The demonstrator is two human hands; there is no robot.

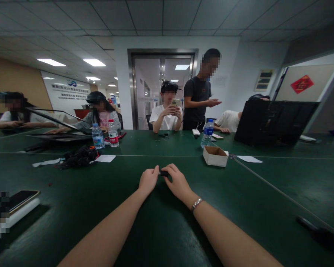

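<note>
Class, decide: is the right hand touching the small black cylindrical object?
Touching. In the head view, the right hand has its fingers against the black object, with no gap visible.

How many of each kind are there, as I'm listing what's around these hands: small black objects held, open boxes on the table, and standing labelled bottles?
Held black object: 1
Open box: 1
Standing labelled bottles: 3 (red-capped bottle, left blue-capped bottle, right blue-capped bottle)
Total: 5
</note>
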